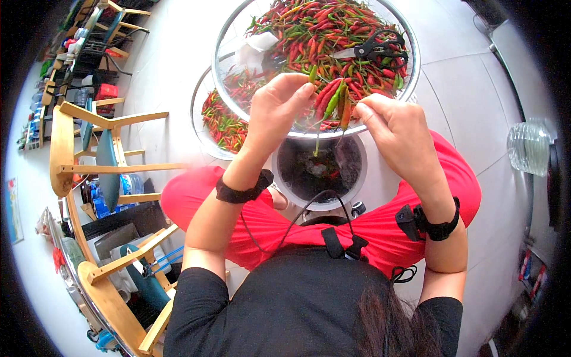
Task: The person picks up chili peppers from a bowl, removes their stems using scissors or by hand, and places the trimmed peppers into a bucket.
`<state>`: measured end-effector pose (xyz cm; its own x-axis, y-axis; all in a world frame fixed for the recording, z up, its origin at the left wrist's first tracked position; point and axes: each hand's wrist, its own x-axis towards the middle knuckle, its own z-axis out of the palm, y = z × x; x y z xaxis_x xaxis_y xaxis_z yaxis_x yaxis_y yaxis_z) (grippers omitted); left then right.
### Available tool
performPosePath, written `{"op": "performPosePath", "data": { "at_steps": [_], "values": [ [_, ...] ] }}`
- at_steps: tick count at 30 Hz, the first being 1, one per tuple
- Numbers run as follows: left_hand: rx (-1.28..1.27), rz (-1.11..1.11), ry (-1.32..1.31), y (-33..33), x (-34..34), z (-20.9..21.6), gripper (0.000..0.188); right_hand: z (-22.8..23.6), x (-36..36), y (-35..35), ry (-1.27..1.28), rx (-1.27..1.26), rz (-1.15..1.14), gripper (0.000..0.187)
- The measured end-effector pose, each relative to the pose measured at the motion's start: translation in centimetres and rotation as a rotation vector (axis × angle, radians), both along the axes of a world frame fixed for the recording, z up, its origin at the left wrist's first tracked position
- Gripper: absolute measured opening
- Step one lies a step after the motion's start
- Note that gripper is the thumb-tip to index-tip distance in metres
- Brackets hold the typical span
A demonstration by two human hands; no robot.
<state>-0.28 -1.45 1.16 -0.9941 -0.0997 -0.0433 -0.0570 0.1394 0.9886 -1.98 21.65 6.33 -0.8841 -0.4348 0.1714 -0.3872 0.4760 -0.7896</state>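
A green chili pepper (313,74) sticks up from the pinched thumb and fingers of my left hand (278,110). Beside it, a small bunch of red, green and orange chili peppers (333,102) hangs over the near rim of a large round basin (414,35). My right hand (397,128) is closed at the bunch's right edge, thumb against fingertips; whether it grips a pepper, a stem or a thread is too small to tell. Loose chili peppers (321,30) fill the basin. Black-handled scissors (375,50) lie on them, with a crumpled white tissue (257,47) to the left.
A second basin of chili peppers (223,122) sits partly under the first at left. Between my knees stands a round bucket (321,169) with dark contents. Wooden chairs (113,122) line the left side. A clear plastic container (528,149) is at far right.
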Motion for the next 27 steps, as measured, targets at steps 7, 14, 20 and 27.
{"op": "performPosePath", "data": {
  "at_steps": [7,14,20,27],
  "values": [
    [-0.360,-0.080,0.112,-0.7,0.0,0.4,0.022,-0.2,-0.1,0.2,0.002,0.054,0.012,0.020],
    [-0.580,-0.244,0.295,-0.1,0.7,0.5,0.023,-0.9,-0.3,0.4,-0.042,0.083,0.034,0.021],
    [-0.515,-0.201,0.080,-3.2,-4.5,-0.3,0.029,-0.8,-0.7,0.2,-0.059,0.104,-0.043,0.021],
    [-1.217,-0.297,-0.030,-6.8,-17.2,-6.5,0.022,-0.9,-1.2,0.2,-0.032,0.118,-0.058,0.021]
  ]
}}
